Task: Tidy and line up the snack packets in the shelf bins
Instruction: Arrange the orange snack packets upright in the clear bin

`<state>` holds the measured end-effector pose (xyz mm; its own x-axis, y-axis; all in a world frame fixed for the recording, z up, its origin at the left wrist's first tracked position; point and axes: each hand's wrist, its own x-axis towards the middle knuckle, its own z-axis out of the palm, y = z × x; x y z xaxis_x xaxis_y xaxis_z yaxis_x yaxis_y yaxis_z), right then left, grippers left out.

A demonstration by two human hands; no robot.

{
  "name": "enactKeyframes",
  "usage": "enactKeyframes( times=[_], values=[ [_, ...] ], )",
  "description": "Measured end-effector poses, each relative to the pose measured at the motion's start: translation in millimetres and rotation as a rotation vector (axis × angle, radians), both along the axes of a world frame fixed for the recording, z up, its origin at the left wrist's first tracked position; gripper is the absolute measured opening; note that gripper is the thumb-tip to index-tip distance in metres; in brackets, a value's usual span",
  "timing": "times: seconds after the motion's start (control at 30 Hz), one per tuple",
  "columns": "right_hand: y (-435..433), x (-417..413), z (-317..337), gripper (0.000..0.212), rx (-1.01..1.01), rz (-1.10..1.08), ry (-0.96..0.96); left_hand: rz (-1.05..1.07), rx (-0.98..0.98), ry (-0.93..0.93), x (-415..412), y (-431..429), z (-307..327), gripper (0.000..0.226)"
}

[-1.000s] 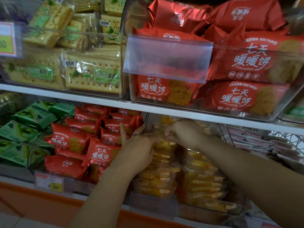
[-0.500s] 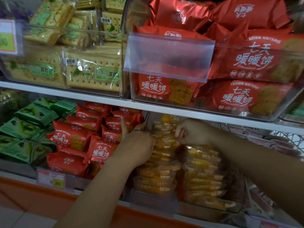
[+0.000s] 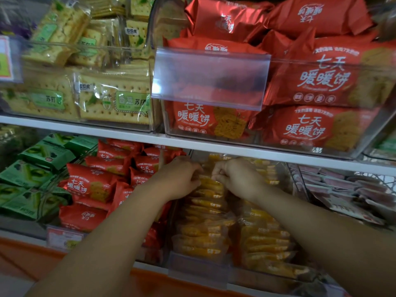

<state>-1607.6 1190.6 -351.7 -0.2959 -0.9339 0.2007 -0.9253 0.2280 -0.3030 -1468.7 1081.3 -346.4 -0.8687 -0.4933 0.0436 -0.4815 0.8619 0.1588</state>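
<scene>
Two rows of yellow snack packets (image 3: pixel 205 224) stand on edge in a clear bin (image 3: pixel 197 269) on the lower shelf. My left hand (image 3: pixel 179 179) and my right hand (image 3: pixel 235 176) meet at the back of the left row, close under the upper shelf. Both have curled fingers that pinch the top edges of yellow packets there. The fingertips are partly hidden among the wrappers.
Red biscuit packets (image 3: pixel 90 185) fill the bin to the left, green packets (image 3: pixel 32 174) beyond them. A wire basket (image 3: pixel 351 189) of pinkish packets sits at the right. The white upper shelf (image 3: pixel 235 148) carries bins of cracker packs (image 3: pixel 111 103) and red packs (image 3: pixel 317 82), with a price holder (image 3: pixel 210 78).
Both hands have moved further back and closer together in the yellow bin. My left thumb, earlier raised, has folded down onto the packets.
</scene>
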Motion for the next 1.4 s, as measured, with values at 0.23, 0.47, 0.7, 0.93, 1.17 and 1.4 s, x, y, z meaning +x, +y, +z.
enactKeyframes(
  times=[0.23,0.47,0.7,0.93,1.17,1.4],
  values=[
    [-8,2,-1,0.017,0.235,0.168,-0.094,-0.116,-0.13,-0.057,1,0,0,0.032],
    [19,-38,14,0.011,0.043,0.016,-0.41,-0.188,-0.113,-0.171,11,11,-1,0.037],
    [6,-41,5,0.023,0.145,-0.009,-0.017,-0.228,-0.197,-0.183,3,19,2,0.052],
    [-9,-45,0,0.021,0.224,0.019,0.199,-0.193,-0.167,-0.26,-6,21,-4,0.049],
    [-10,-51,5,0.009,0.24,0.018,0.115,-0.193,-0.235,-0.316,2,23,-7,0.048],
    [-4,-42,4,0.013,0.088,0.035,0.027,-0.195,-0.156,-0.24,6,20,-10,0.045]
  ],
)
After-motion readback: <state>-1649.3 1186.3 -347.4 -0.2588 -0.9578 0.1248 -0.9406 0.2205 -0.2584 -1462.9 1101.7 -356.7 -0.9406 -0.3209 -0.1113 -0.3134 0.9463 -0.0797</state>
